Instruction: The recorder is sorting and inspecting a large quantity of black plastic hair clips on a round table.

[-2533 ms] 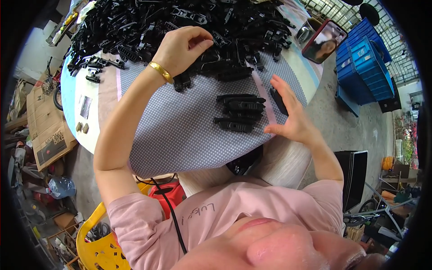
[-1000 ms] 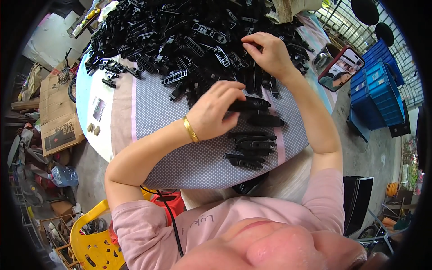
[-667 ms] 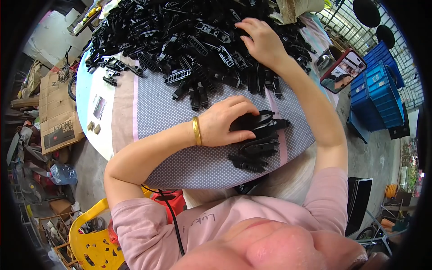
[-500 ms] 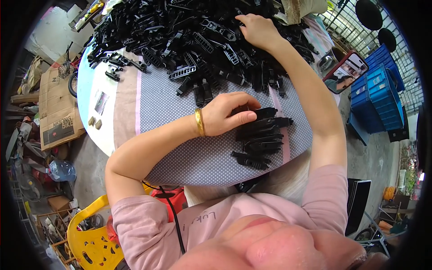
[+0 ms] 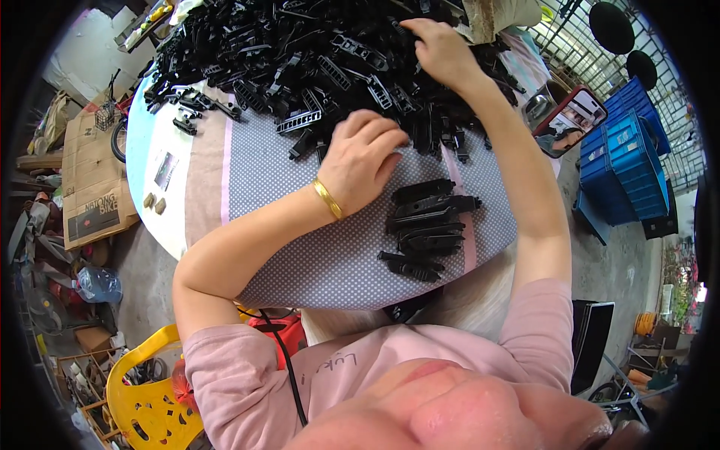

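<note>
A large heap of black plastic parts point(image 5: 300, 60), some with slotted, ladder-like frames, covers the far side of the table. My left hand point(image 5: 360, 157), with a gold bangle at its wrist, hovers at the heap's near edge. Its fingers are bent over the parts and its thumb stands apart; I see nothing held in it. Farther off to the right, my right hand point(image 5: 448, 60) lies on the heap, index finger stretched out and thumb apart. Nearer to me, a small row of similar black parts point(image 5: 427, 217) lies side by side on the cloth.
A dotted grey cloth point(image 5: 300, 251) covers the round table. At its right edge stand a phone point(image 5: 571, 121) and a metal bowl point(image 5: 538, 109). Blue crates point(image 5: 626, 165) are on the right, a yellow chair point(image 5: 150, 397) at lower left, and a cardboard box point(image 5: 97, 180) farther left.
My left hand has lifted off the row of parts and moved up and left to the heap's edge. My right hand has shifted slightly right and nearer on the heap.
</note>
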Motion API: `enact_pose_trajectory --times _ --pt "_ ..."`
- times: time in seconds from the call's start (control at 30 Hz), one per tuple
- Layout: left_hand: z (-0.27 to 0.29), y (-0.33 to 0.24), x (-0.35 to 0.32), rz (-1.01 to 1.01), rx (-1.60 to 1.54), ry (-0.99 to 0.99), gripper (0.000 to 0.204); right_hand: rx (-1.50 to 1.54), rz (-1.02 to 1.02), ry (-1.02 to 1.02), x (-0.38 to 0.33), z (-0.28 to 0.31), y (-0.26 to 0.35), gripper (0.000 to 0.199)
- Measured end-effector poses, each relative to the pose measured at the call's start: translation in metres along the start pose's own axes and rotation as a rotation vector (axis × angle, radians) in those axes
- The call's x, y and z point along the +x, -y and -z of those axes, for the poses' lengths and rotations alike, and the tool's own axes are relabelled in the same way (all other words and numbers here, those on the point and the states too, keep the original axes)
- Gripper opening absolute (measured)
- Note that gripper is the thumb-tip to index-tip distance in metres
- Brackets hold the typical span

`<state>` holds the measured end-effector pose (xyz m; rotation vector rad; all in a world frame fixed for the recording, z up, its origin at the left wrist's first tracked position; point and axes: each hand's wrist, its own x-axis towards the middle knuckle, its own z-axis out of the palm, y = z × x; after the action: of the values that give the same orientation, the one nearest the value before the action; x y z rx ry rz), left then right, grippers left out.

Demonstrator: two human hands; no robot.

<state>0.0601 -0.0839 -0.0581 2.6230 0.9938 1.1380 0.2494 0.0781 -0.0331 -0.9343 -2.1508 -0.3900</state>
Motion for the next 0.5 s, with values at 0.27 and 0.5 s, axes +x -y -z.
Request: enact_pose_trajectory --times 0.27,0.5 --pt "0.002 0.025 -0.002 0.062 0.384 0.072 0.033 -0.068 -0.151 0.297 0.018 -0.026 0.001 0.033" --pt "0.005 0.032 0.004 0.015 0.144 -0.141 0.027 -0.021 -0.031 -0.183 0.015 0.007 0.013 0.021"
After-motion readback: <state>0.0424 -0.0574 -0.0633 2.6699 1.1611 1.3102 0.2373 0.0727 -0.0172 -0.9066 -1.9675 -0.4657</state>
